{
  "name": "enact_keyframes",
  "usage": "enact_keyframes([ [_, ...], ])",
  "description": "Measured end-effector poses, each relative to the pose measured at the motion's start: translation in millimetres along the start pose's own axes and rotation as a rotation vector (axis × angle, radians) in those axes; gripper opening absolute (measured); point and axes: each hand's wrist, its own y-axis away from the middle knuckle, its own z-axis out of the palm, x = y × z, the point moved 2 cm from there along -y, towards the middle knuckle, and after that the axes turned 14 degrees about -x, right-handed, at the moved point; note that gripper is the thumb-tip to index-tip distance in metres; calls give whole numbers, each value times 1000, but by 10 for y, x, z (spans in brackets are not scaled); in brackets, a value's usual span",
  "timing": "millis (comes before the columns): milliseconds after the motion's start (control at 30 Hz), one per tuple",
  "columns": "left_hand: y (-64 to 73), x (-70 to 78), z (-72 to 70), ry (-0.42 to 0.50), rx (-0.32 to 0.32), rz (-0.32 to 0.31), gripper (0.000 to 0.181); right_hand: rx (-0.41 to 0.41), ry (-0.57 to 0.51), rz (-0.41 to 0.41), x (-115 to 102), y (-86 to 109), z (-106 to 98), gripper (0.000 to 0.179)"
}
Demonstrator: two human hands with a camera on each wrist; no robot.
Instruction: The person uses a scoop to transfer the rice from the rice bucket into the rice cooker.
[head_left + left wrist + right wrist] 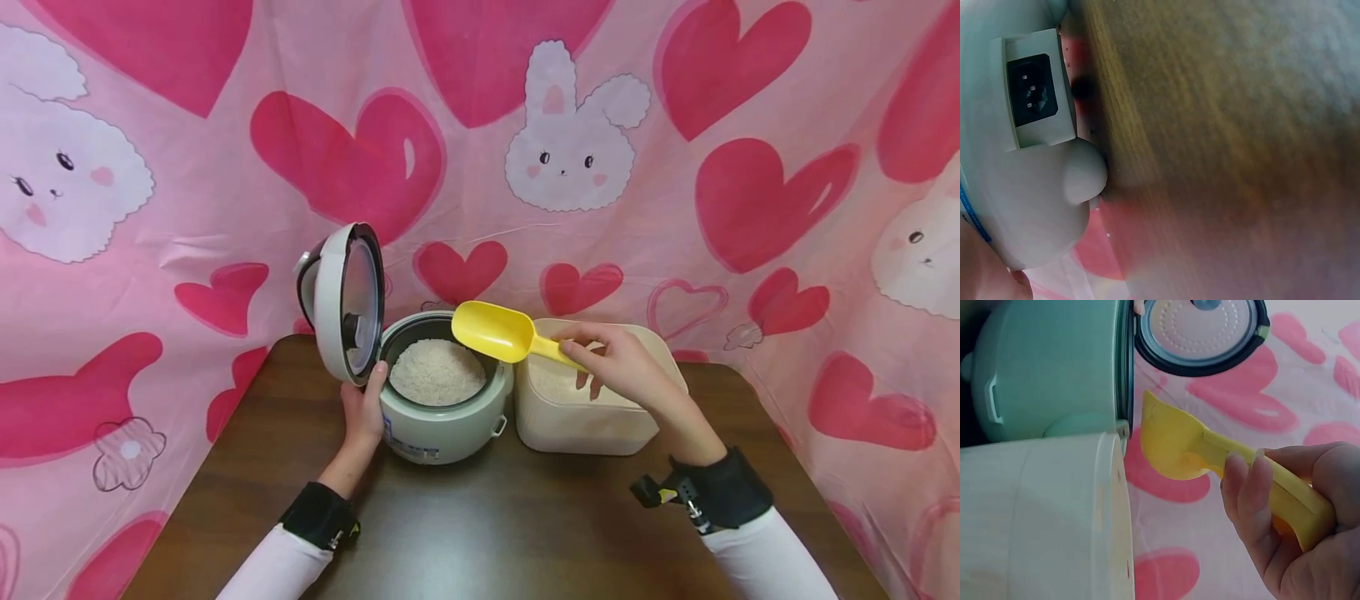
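Observation:
A yellow scoop is pinched by its handle in my right hand. Its bowl, with no rice visible inside, hangs over the right rim of the rice cooker; the right wrist view shows the scoop from the side. White rice is heaped in the cooker's dark inner pot. My left hand rests against the cooker's left side, thumb up near the rim below the hinge, other fingers largely hidden. The raised lid stands upright above that hand.
A cream bin with pale grain inside stands right beside the cooker, under my right hand. Both sit toward the back of the brown wooden table, before a pink heart-patterned cloth. A power socket shows on the cooker's body.

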Motion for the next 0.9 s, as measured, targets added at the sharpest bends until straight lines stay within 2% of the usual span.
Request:
enact_keyframes([
  [300, 12, 18, -23, 12, 8, 8, 46, 13, -71, 32, 182, 297, -255, 35],
  [500, 13, 27, -33, 6, 9, 7, 46, 53, 15, 88, 263, 504, -434, 37],
  [667, 12, 35, -24, -16, -3, 2, 46, 72, 100, 166, 365, 635, -514, 41],
  [900, 15, 13, -4, -9, -23, -8, 46, 37, 211, 267, 487, 743, -574, 47],
])
